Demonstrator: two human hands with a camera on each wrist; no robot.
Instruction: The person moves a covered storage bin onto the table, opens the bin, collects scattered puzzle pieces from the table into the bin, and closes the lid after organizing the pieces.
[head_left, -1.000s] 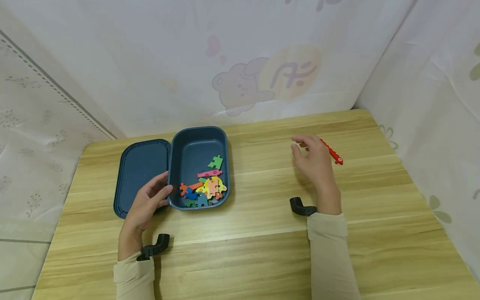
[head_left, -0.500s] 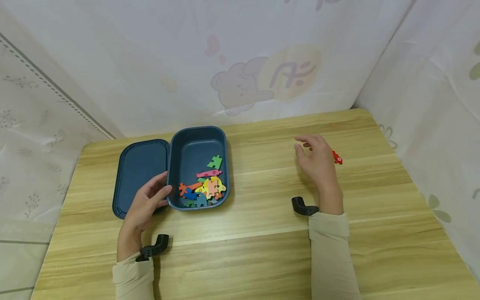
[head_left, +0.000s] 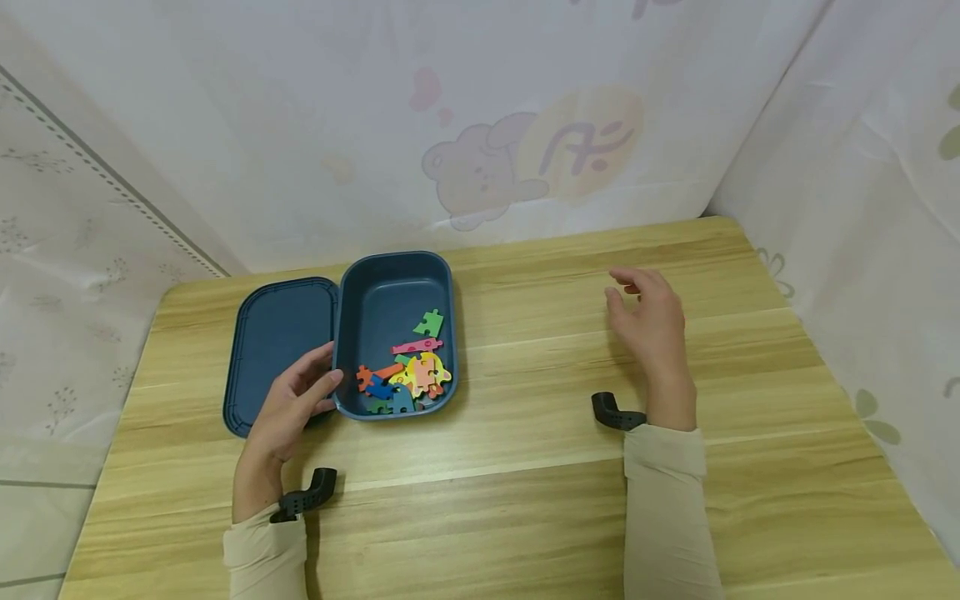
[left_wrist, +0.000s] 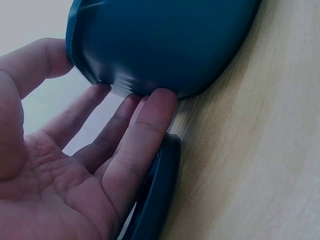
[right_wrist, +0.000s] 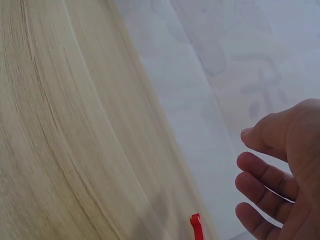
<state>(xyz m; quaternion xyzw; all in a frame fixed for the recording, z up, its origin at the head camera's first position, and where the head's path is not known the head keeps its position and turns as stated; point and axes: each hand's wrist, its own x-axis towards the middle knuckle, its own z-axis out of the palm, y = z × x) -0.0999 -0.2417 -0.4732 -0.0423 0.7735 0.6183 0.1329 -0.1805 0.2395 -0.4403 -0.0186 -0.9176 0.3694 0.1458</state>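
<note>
My left hand [head_left: 294,398] holds the near left corner of a dark blue plastic box [head_left: 341,333], thumb at the rim and fingers against the outer wall, as the left wrist view shows. Inside the box lie several colourful puzzle pieces: a green one [head_left: 430,323], a pink strip [head_left: 417,347], a yellow animal-like one [head_left: 442,372] and others heaped together. To the right, my right hand [head_left: 651,329] hovers over the table with loosely bent fingers and nothing between them. A red wavy strip [right_wrist: 198,230] lies on the table near it; in the head view the hand hides almost all of it.
The box's blue lid [head_left: 285,342] lies flat on the wooden table [head_left: 525,500], left of the box and partly behind my left hand. A pale printed curtain [head_left: 300,125] borders the table's back edge and both sides. Black wrist mounts [head_left: 611,412] jut from both wrists.
My right hand has drifted to the right, and it now covers the red strip that was visible beside it. The left hand and the box stay in place.
</note>
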